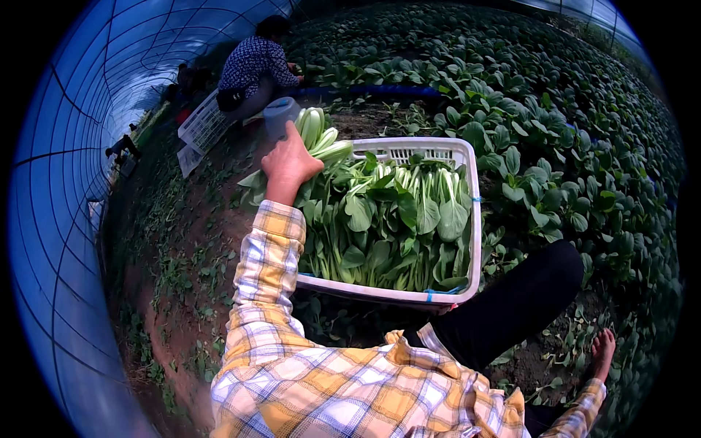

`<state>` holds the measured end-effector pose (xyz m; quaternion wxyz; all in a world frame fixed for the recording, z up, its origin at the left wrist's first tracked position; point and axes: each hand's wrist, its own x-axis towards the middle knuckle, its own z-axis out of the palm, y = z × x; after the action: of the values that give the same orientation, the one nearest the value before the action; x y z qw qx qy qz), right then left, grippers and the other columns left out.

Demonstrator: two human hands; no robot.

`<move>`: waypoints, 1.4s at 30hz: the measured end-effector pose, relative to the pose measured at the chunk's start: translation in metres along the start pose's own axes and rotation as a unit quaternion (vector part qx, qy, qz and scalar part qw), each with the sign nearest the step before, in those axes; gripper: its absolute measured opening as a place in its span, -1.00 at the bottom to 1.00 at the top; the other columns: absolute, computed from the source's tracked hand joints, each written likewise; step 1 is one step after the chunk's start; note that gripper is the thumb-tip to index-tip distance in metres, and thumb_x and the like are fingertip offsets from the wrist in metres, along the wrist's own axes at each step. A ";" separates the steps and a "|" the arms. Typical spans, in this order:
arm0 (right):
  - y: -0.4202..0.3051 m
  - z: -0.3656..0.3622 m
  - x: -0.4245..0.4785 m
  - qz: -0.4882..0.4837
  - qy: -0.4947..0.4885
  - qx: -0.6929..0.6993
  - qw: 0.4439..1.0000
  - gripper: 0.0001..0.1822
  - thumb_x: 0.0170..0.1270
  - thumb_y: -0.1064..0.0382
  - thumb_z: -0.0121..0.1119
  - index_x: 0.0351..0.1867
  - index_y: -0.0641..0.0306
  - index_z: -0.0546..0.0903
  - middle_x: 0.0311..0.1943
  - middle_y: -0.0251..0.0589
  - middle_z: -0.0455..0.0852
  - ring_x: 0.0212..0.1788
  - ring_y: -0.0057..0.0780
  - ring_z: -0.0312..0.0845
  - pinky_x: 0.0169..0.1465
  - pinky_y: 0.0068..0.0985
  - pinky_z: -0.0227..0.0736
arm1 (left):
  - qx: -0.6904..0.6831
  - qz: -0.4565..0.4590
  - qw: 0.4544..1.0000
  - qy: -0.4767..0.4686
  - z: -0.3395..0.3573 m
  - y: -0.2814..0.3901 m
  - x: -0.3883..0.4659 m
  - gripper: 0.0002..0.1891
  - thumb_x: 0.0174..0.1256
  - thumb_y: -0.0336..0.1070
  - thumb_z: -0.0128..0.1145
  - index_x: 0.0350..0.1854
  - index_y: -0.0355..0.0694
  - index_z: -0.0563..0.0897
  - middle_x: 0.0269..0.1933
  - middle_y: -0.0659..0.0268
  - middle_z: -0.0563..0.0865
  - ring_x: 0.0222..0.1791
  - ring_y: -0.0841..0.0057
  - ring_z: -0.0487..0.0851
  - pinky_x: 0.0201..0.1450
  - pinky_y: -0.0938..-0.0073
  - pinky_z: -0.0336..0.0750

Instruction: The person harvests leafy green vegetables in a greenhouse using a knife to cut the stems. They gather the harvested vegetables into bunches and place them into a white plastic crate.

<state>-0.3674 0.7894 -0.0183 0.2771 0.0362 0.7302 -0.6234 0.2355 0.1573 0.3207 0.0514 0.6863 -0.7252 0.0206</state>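
At the far left corner of a white plastic crate (475,235), my left hand (290,161) grips a bunch of bok choy (317,131), its pale stem ends pointing away from me. The leaves of that bunch hang beneath the hand, over the crate's left side. Rows of cut bok choy (383,219) fill the crate, some with stems toward the far wall and others with stems toward me. Low on the right, beyond my bent knee (547,268), my right hand (604,347) hangs near the soil and small plants. Its fingers look close together, and their grip is unclear.
A person (254,71) crouches ahead at the edge of growing bok choy (526,164). Behind that person stands another white crate (205,123). A grey-blue plastic object (280,112) sits just past my left hand. The greenhouse's plastic wall (60,219) curves along the left.
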 end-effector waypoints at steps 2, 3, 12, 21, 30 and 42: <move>0.004 0.004 -0.002 0.001 -0.026 0.008 1.000 -0.68 0.28 0.13 0.23 0.04 0.00 0.52 -0.32 -0.55 0.60 -0.42 -0.72 0.46 -0.44 -0.68 0.27 | 0.067 -0.047 0.996 -0.047 0.041 -0.017 0.018 0.16 -0.17 -0.04 0.37 0.49 -0.21 -0.08 0.07 0.02 0.66 0.06 0.17 0.66 0.09 0.21 0.49; 0.013 0.012 -0.005 0.008 -0.027 0.015 0.999 -0.68 0.29 0.14 0.22 0.04 0.00 0.51 -0.32 -0.54 0.60 -0.43 -0.73 0.45 -0.46 -0.68 0.26 | 0.072 -0.059 0.994 -0.063 0.057 -0.024 0.021 0.18 -0.17 -0.02 0.38 0.50 -0.23 -0.10 0.08 0.02 0.65 0.07 0.20 0.65 0.10 0.20 0.47; 0.000 0.026 -0.039 -0.012 -0.005 0.020 1.000 -0.77 0.31 0.19 0.18 -0.03 0.01 0.50 -0.40 -0.57 0.52 -0.54 -0.79 0.34 -0.57 -0.75 0.10 | -0.055 -0.205 0.973 -0.088 0.163 -0.027 0.031 0.13 0.10 0.33 0.18 0.52 -0.18 -0.20 0.46 -0.28 -0.01 0.36 -0.24 0.23 0.36 -0.19 0.04; -0.004 0.022 -0.044 -0.018 -0.016 -0.074 0.997 -0.75 0.29 0.21 0.18 -0.03 0.08 0.51 -0.41 -0.55 0.51 -0.53 -0.75 0.37 -0.58 -0.73 0.20 | 0.121 -0.125 0.984 -0.030 0.173 -0.003 0.007 -0.03 0.21 0.11 0.08 0.50 -0.30 -0.11 0.49 -0.23 -0.09 0.44 -0.36 -0.12 0.35 -0.43 -0.35; -0.001 0.010 -0.037 -0.024 -0.018 -0.116 0.993 -0.76 0.28 0.21 0.18 -0.07 0.14 0.48 -0.49 -0.47 0.48 -0.61 -0.68 0.38 -0.65 -0.71 0.18 | 0.002 -0.052 0.994 -0.098 0.178 -0.008 -0.007 0.07 0.00 0.26 0.24 0.51 -0.09 -0.01 0.51 -0.17 -0.16 0.47 -0.30 -0.23 0.33 -0.43 -0.34; 0.002 0.040 -0.059 -0.019 -0.033 -0.170 0.985 -0.82 0.27 0.21 0.15 -0.14 0.12 0.49 -0.55 -0.46 0.47 -0.65 -0.69 0.34 -0.66 -0.68 0.14 | 0.074 -0.069 0.993 -0.067 0.202 -0.049 -0.015 0.04 0.03 0.22 0.20 0.50 -0.15 0.00 0.53 -0.07 -0.12 0.48 -0.18 -0.14 0.33 -0.39 -0.24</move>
<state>-0.3027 0.7698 0.0039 0.2914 -0.0464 0.8165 -0.4963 0.2762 0.1491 0.1163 -0.0468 0.7365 -0.6744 0.0241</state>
